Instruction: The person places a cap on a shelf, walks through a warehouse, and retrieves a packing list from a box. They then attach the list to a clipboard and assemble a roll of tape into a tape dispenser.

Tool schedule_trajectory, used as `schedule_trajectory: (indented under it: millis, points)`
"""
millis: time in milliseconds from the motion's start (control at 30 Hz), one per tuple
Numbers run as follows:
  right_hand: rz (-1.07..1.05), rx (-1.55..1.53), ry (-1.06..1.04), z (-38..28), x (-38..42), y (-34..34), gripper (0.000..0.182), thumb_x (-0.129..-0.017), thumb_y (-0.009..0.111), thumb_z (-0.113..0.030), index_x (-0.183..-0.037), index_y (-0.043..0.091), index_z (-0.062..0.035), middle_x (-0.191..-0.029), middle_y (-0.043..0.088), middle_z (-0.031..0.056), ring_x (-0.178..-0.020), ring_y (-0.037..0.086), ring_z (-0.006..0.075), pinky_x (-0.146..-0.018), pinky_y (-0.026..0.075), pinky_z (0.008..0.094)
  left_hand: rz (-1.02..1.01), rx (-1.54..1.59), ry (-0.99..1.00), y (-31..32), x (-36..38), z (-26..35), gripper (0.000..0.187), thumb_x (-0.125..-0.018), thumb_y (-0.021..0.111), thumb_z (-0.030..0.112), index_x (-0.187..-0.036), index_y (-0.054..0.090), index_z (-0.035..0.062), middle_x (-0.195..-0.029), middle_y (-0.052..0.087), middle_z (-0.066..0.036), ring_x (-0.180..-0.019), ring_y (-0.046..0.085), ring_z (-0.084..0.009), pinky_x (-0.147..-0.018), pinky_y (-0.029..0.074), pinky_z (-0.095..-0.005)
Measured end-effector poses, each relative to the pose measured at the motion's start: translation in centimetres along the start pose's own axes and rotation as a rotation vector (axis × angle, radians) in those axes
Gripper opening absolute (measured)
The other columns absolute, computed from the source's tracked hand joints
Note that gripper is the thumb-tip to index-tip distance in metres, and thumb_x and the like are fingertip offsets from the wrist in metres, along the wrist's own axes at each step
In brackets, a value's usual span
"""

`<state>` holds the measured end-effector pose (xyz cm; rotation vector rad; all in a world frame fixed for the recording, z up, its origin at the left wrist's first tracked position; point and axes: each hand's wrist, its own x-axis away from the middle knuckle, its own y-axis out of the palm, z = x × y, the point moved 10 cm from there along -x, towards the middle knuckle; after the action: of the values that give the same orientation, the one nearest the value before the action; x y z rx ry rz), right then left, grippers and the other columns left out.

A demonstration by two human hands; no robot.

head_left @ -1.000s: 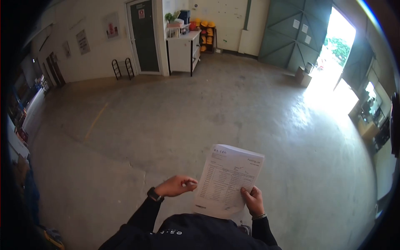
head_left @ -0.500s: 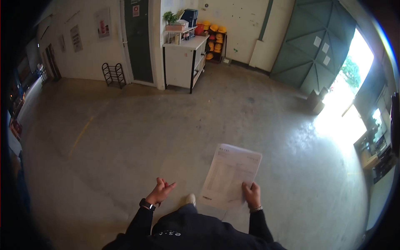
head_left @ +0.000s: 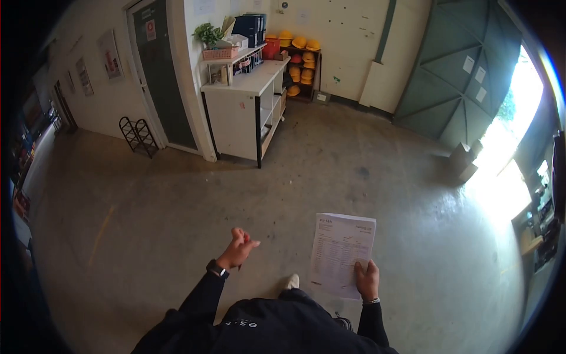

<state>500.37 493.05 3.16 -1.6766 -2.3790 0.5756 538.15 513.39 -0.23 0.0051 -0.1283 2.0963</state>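
Note:
My right hand [head_left: 368, 279] grips a thin stack of printed paper sheets [head_left: 336, 248] at its lower right edge, the thumb lying on top. The top sheet carries a table and a heading that reads like "Packing List". My left hand [head_left: 236, 251] is raised at left of the papers, apart from them, with its fingers curled. A bit of something reddish shows between those fingers and below the palm, too small to name. A dark watch sits on the left wrist, and a bracelet is around the right one.
A white workbench [head_left: 233, 118] stands ahead, with binders [head_left: 247, 30], a plant [head_left: 208, 34] and a pink basket [head_left: 220, 53]. Behind it is a shelf of yellow helmets [head_left: 299, 43]. Left are a black rack [head_left: 138, 137] and a door [head_left: 162, 76]; boxes [head_left: 463, 160] stand by the bright doorway.
The workbench and shelf appear nearer and lower in view. My left hand has risen slightly; the papers, still in my right hand, have turned more upright and shifted a little right.

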Motion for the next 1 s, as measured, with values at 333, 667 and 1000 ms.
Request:
schedule_trajectory:
  millis: [333, 667, 1000]
  points:
    - [-0.313, 0.174, -0.306, -15.4, -36.1, 16.8, 0.021, -0.088, 0.062, -0.018, -0.096, 0.062, 0.0011, -0.080, 0.065, 0.0229, -0.075, 0.064, 0.0416, -0.066, 0.050, 0.0435, 0.331, -0.003, -0.365, -10.5, -22.4, -0.1, 0.039, -0.088, 0.070, 0.039, -0.095, 0.044, 0.0094, -0.076, 0.049, 0.001, -0.057, 0.047, -0.0057, -0.048, 0.042, -0.0236]
    - [-0.477, -0.276, -0.061, -20.1, -79.1, 29.9, 0.027, -0.094, 0.061, -0.015, -0.113, 0.061, 0.0039, -0.100, 0.069, 0.0093, -0.092, 0.062, 0.0126, -0.080, 0.050, 0.0285, 0.010, -0.058, -0.235, -9.3, -79.2, 7.4, 0.044, -0.092, 0.064, 0.036, -0.122, 0.053, 0.0060, -0.105, 0.060, -0.002, -0.072, 0.054, -0.0061, -0.056, 0.046, -0.0227]
    - [-0.647, -0.317, -0.098, -21.3, -120.4, 41.8, 0.028, -0.095, 0.059, -0.013, -0.117, 0.060, 0.0048, -0.107, 0.069, 0.0095, -0.099, 0.062, 0.0142, -0.085, 0.050, 0.0296, -0.154, 0.343, -0.067, -10.1, -119.5, 12.3, 0.055, -0.093, 0.063, 0.032, -0.135, 0.048, -0.0014, -0.109, 0.064, -0.002, -0.069, 0.054, -0.0051, -0.062, 0.046, -0.0225]
